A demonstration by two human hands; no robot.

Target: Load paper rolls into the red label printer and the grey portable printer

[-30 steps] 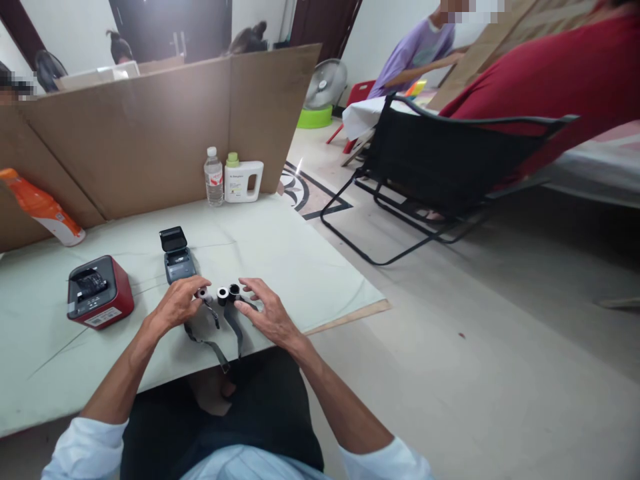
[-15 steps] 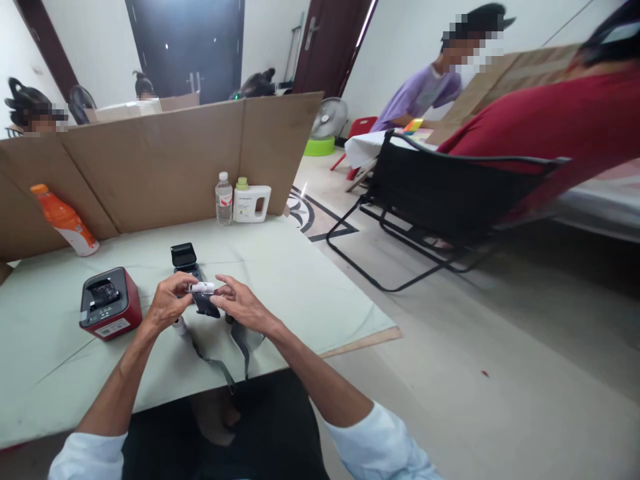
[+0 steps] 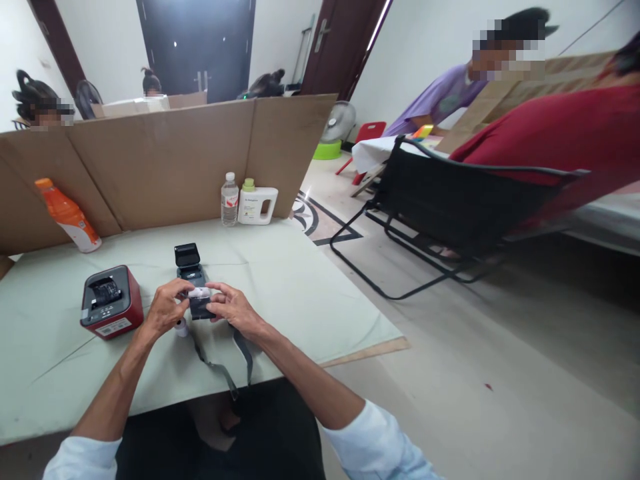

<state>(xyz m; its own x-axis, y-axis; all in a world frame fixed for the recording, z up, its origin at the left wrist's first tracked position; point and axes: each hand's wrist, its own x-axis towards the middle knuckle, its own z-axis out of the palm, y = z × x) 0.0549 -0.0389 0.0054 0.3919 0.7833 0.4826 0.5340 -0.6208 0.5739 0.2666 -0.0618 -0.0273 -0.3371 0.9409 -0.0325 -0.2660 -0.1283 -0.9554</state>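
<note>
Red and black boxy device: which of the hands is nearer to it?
Left. The left hand is just right of the red and black boxy device; the right hand is farther right, beyond the left one.

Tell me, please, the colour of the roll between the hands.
The roll is white, in the head view.

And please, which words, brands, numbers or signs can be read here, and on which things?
Nothing reads clearly.
White jug: print too small.
Clear bottle: red-marked print, blurred.
Orange bottle: print too blurred.
Red-and-black device: white sticker, too small.
White roll: no print distinguishable.
</note>
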